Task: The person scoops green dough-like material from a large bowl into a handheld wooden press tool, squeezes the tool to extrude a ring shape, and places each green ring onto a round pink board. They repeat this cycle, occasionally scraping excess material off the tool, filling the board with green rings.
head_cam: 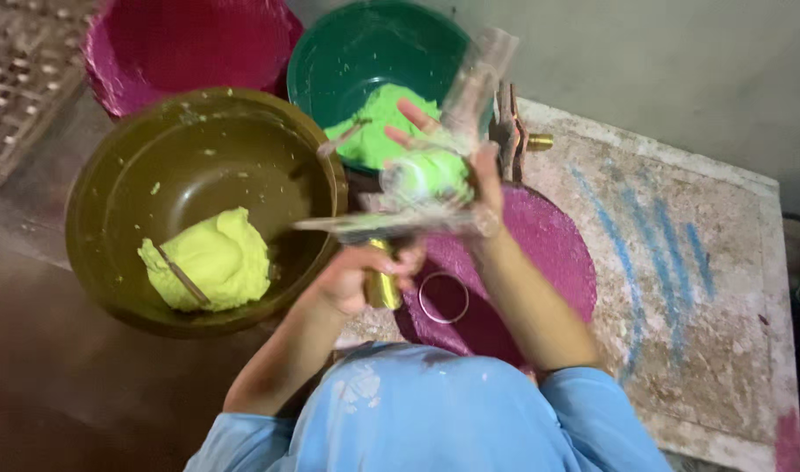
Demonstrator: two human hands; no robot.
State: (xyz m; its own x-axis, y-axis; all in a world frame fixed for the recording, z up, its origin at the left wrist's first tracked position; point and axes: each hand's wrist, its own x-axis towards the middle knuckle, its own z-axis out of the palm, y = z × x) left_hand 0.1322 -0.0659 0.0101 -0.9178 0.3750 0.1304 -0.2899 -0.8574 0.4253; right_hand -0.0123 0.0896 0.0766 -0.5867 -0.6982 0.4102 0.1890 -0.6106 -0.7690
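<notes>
Our right hand (470, 170) grips a clear bag (435, 166) of green dough; our left hand (356, 275) clasps a brass tool (381, 284) beside the olive bowl (199, 140) of yellow dough (212, 258).

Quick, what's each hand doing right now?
Left hand: closed around a brass-coloured tool.
Right hand: holding a clear plastic bag with green dough inside.

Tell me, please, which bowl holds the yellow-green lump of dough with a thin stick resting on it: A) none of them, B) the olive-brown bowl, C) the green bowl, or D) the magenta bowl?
B: the yellow-green lump with the thin stick lies inside the olive-brown bowl, while the green bowl holds a brighter green mass and the magenta bowl shows none.
</notes>
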